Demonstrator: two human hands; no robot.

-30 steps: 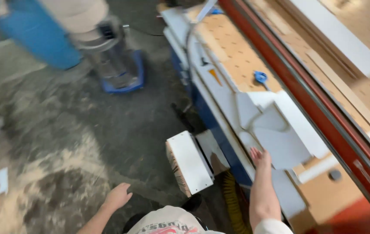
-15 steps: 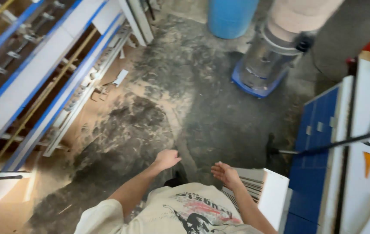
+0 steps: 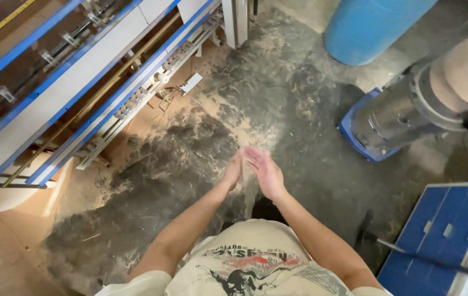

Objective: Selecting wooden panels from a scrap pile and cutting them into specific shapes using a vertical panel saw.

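At frame centre the left hand (image 3: pixel 234 171) and right hand (image 3: pixel 264 172) meet palm to palm — fingers flat, grasping nothing — above the sawdust-strewn floor (image 3: pixel 201 137).

Floor (image 3: pixel 152 164): dark grey w/ tan sawdust patches. Barrel (image 3: pixel 371 24): bright blue. Rack frame (image 3: pixel 53 77): blue rails, white panels. Vacuum (image 3: pixel 404 112): silver-grey body, blue base, beige bag. Cabinet (image 3: pixel 442 230): blue panels, white edge. Shirt (image 3: pixel 250 263): cream w/ black & red print.
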